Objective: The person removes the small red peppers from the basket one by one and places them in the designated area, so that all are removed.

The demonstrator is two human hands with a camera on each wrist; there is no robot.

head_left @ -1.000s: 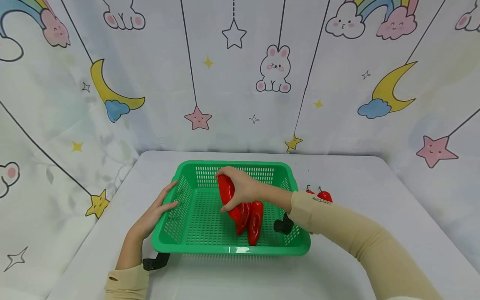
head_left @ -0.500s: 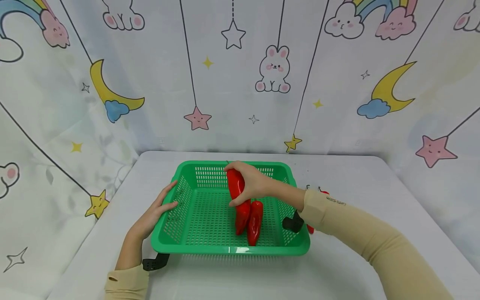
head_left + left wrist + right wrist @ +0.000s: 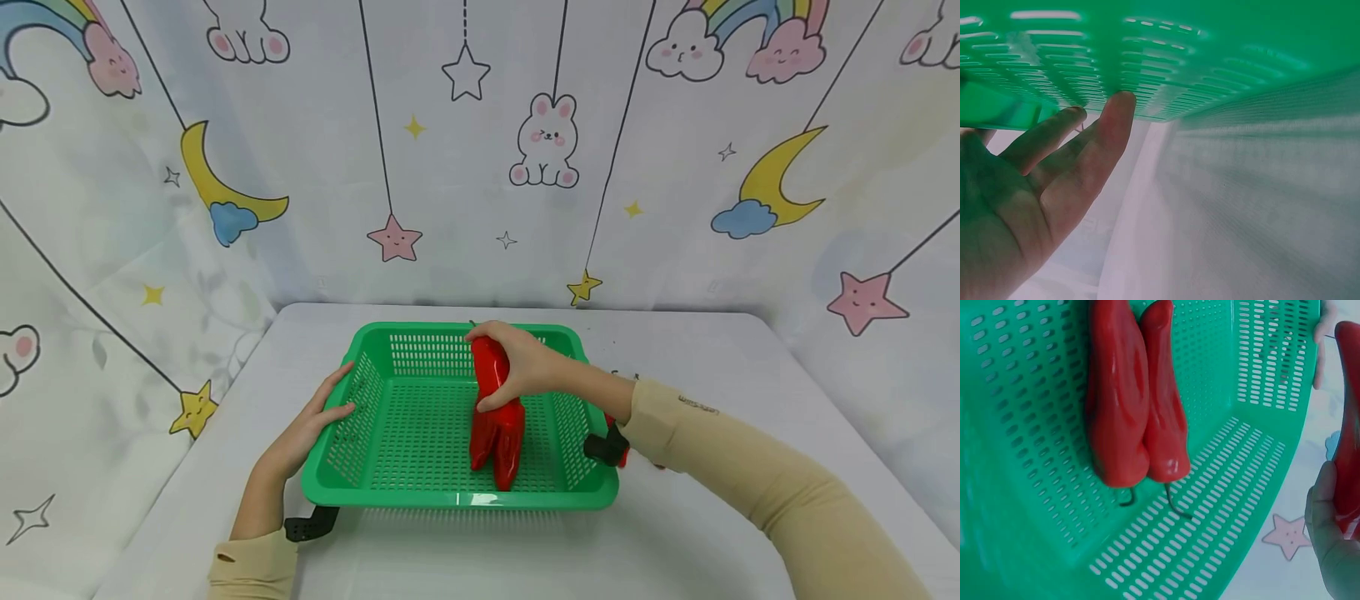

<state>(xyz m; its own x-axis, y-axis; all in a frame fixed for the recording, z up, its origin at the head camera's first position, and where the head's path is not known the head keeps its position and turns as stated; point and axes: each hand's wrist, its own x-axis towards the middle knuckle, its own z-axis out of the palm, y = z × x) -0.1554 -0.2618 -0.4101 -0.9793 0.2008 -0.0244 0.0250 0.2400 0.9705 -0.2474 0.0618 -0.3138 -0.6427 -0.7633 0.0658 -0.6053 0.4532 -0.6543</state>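
My right hand (image 3: 525,362) grips a long red pepper (image 3: 489,367) over the green basket (image 3: 459,499), thumb on one side and fingers on the other. Two more red peppers (image 3: 1119,406) lie side by side on the basket floor, stems toward its far wall. The held pepper partly covers them in the head view. My left hand (image 3: 307,429) rests on the basket's left rim. Its thumb and a finger reach over the rim, while other nearly straight fingers (image 3: 1088,169) touch the outer wall from outside, as the left wrist view shows.
Beside the basket's right wall, red pieces (image 3: 625,457) and dark stems show around my right sleeve (image 3: 720,450), mostly hidden by it. A white table (image 3: 420,558) carries the basket, with a patterned curtain (image 3: 450,167) behind. Each wrist bears a black device (image 3: 311,523).
My right hand has moved to the right with the pepper, which now hangs over the two lying peppers. My left hand and the basket have stayed in place.
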